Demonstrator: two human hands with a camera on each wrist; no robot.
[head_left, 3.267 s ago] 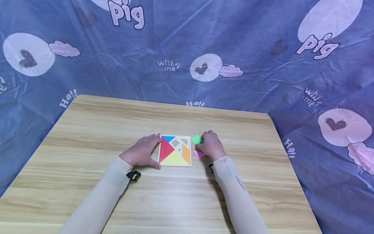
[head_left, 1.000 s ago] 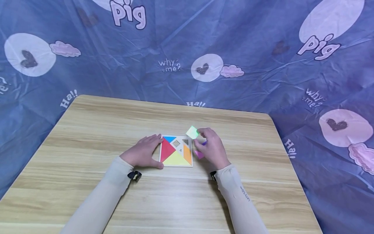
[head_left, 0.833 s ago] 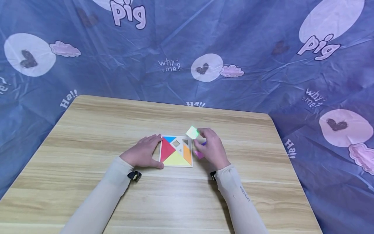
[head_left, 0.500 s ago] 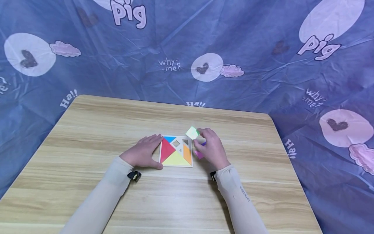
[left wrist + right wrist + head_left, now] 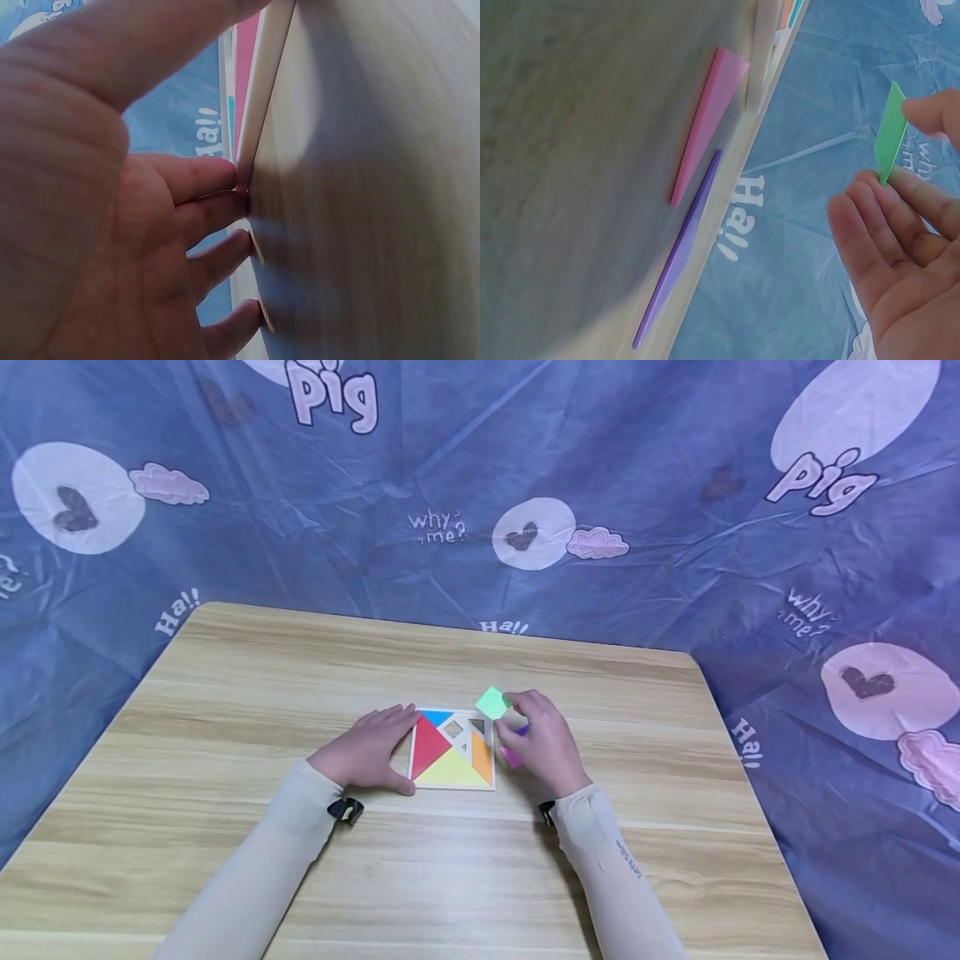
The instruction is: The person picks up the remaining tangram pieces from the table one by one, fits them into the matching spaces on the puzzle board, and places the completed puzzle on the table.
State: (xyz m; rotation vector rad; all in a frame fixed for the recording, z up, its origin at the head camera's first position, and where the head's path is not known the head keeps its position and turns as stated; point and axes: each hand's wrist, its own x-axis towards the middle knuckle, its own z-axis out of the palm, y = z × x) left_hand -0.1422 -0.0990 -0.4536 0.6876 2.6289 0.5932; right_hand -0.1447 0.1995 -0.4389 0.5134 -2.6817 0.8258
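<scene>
A tangram board (image 5: 453, 788) with a white frame lies on the table. Red (image 5: 428, 749), yellow, blue and orange pieces fill part of it; the upper right shows several cut-outs in the white surface. My left hand (image 5: 363, 750) spans the board's left side with straight fingers, fingertips at the top corner and thumb at the bottom one. Between thumb and fingers, my right hand (image 5: 550, 745) pinches a green square tangram piece (image 5: 890, 136), raised above the table near the board's upper right corner. A pink piece (image 5: 709, 124) and a purple piece (image 5: 681, 251) lie beneath that hand.
The wooden table (image 5: 420, 877) extends around the board on all sides. Behind its far edge hangs a blue printed cloth (image 5: 420, 577). A small black device (image 5: 345, 811) sits on the left wrist.
My right hand has picked the green square up from the table and moved it up and left toward the board; lately the square has only tilted slightly. My left hand stays at the board.
</scene>
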